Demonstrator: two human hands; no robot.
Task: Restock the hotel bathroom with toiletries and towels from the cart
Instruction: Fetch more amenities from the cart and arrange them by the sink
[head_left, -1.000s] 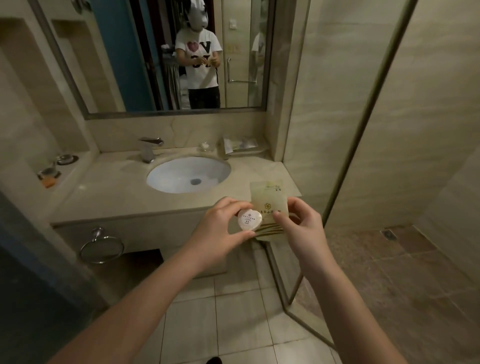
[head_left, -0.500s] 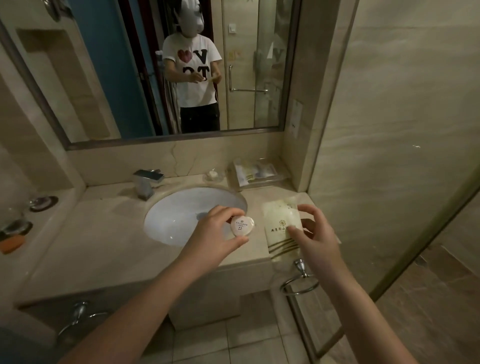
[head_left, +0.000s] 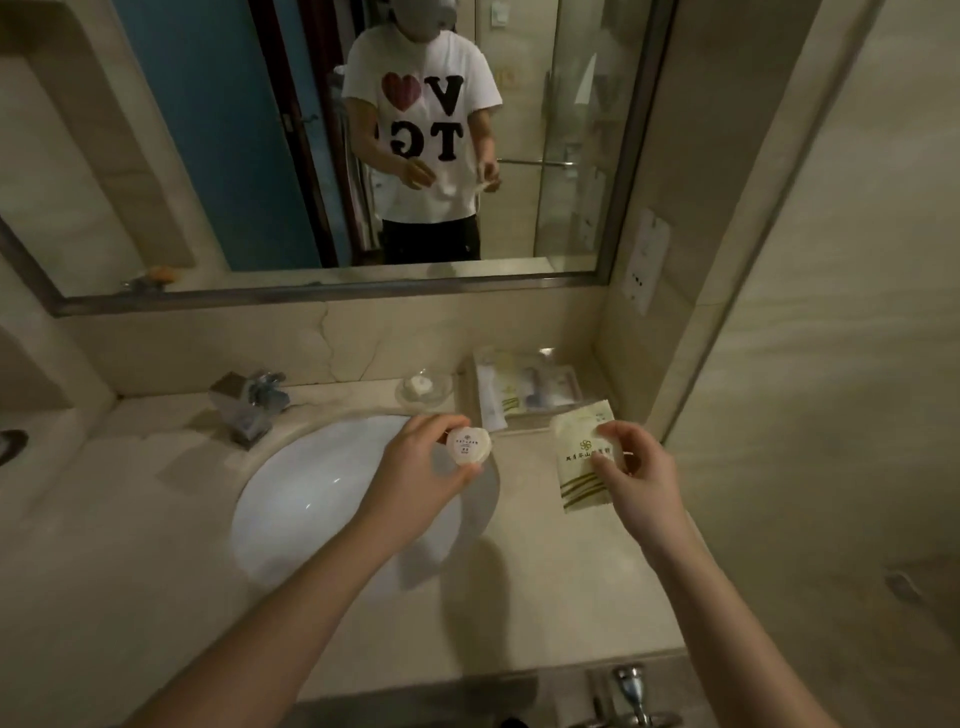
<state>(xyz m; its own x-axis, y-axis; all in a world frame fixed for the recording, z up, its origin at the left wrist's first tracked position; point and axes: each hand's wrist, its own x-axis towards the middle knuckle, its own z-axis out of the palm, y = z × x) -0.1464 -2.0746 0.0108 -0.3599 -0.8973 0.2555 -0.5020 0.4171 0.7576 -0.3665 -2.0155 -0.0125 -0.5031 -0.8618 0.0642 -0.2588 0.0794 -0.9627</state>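
Observation:
My left hand (head_left: 415, 467) pinches a small round white wrapped soap (head_left: 468, 446) above the right rim of the white sink basin (head_left: 322, 499). My right hand (head_left: 636, 475) holds a pale green toiletry packet (head_left: 574, 467) with printed lettering over the beige counter (head_left: 545, 587). Behind the two items, a clear tray (head_left: 524, 387) with several packaged toiletries stands against the back wall. A small glass dish (head_left: 426, 389) with a white soap in it sits left of the tray.
A chrome tap (head_left: 249, 405) stands at the sink's back left. The wall mirror (head_left: 337, 145) reflects a person in a white T-shirt. A wall socket (head_left: 644, 270) is on the right wall. A chrome towel ring (head_left: 631, 696) hangs below the counter's front edge.
I have stepped closer to the vanity. Both hands, still holding the soap and the packet, have moved forward over the counter and sink, and they are farther apart.

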